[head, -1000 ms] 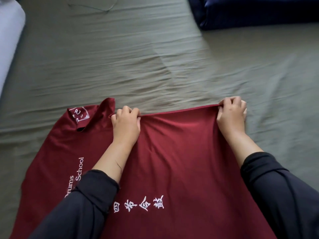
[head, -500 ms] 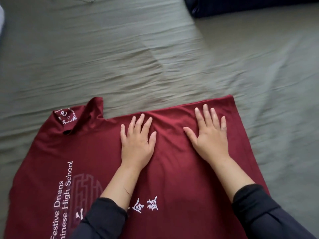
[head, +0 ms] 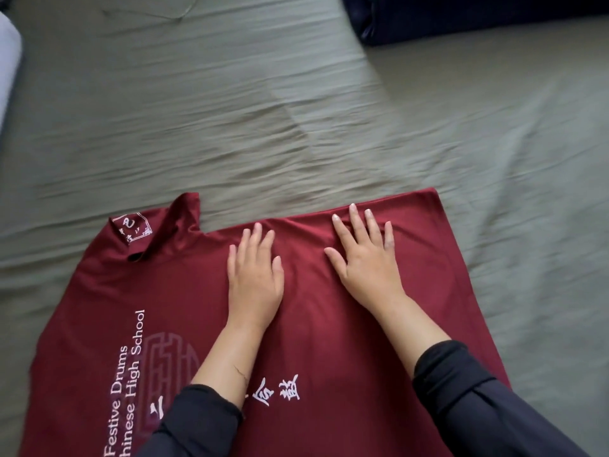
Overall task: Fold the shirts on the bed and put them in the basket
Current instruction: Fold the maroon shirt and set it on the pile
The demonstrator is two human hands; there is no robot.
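- Shirt (head: pixel 329 324), dark red, is spread flat on the grey-green bed sheet (head: pixel 263 110), filling the frame from 6 to 9 o'clock; white lettering and Chinese characters are printed on it.
- Left hand (head: pixel 253 275) is laid palm down on the cloth, fingers straight and slightly spread, nothing gripped.
- Right hand (head: pixel 365 258) is pressed flat just beside it, at 3 o'clock of the left hand, fingertips reaching the folded far edge.
- A sleeve (head: pixel 158 225) with a white emblem is seen sticking out at 10 o'clock.
- A dark blue object (head: pixel 461 18), possibly a pillow, is placed at 1 o'clock, well apart.
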